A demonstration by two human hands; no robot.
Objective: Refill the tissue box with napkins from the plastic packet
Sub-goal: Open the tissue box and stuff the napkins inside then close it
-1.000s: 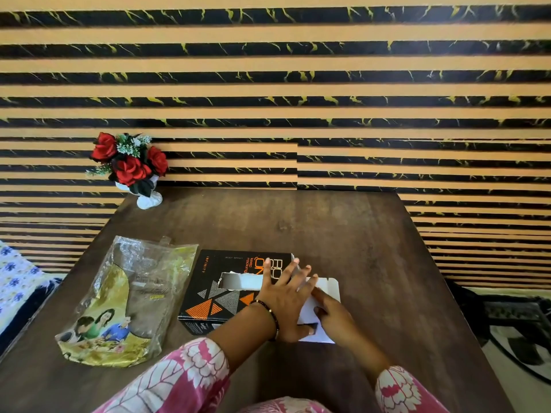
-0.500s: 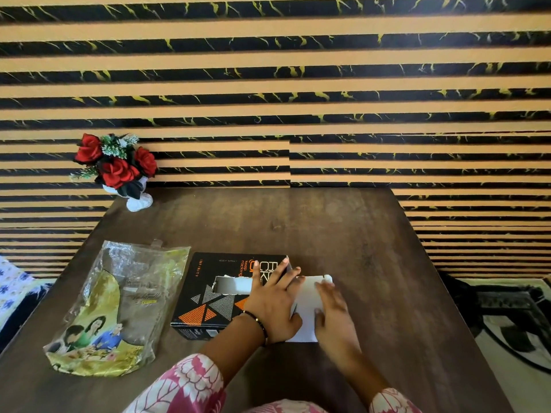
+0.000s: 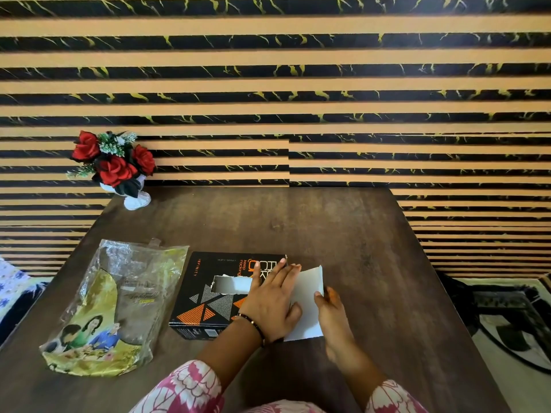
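A black tissue box [image 3: 205, 296] with orange triangles lies on the brown table [image 3: 313, 228], white napkins showing in its top slot [image 3: 234, 284]. My left hand [image 3: 272, 299] presses flat on the right end of the box top, fingers straight. The white end flap [image 3: 307, 305] stands tilted up at the box's right end. My right hand [image 3: 334, 317] pinches the flap's right edge, thumb on the white face and fingers behind it. Left of the box lies the plastic packet [image 3: 119, 308], crumpled and mostly see-through; I see no napkins inside it.
A white vase of red roses [image 3: 119, 168] stands at the table's far left corner against the striped wall. A patterned cloth [image 3: 12, 290] shows off the table's left edge and a dark rug [image 3: 507, 317] lies on the floor to the right.
The white flap lay flat on the table under my right hand; now it is raised toward the box end. My right hand shifted to its right edge. My left hand stayed on the box.
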